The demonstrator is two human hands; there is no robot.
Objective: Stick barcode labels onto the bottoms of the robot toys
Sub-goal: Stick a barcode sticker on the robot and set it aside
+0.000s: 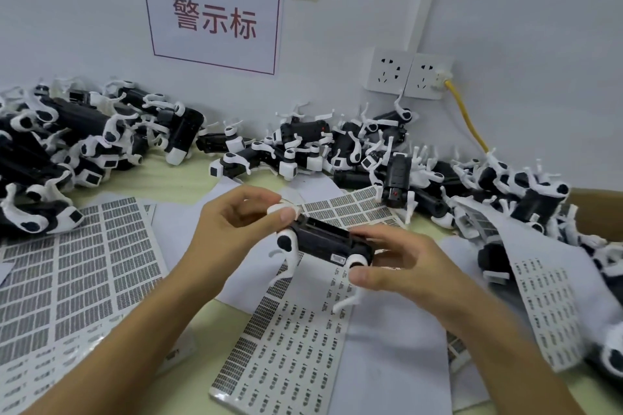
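Nearest, a label sheet [286, 357] lies flat on the table [188, 185], partly peeled; more sheets [67, 273] lie to its left and right. Just above it both hands hold one toy [328, 241], a black body with white legs, lifted off the sheets and lying roughly level. Left hand [236, 222]: fingers curled round the toy's far-left white end, thumb on top. Right hand [397, 263]: thumb and fingers pinch the near-right end by a white joint. A small white label [337, 258] shows on the body's near face; cannot tell whether it is fully pressed down.

Handling, as judged: toy looks light, hard plastic, stiff in the body, but the thin white legs [347, 301] look hinged and snappable. Hold by the black body or end blocks, not the legs. Glossy shell may slip.

Far: heaps of toys [84, 141] along the wall, left and right [387, 148]; wall sign [212, 13]; sockets [408, 76] with yellow cable [467, 118].
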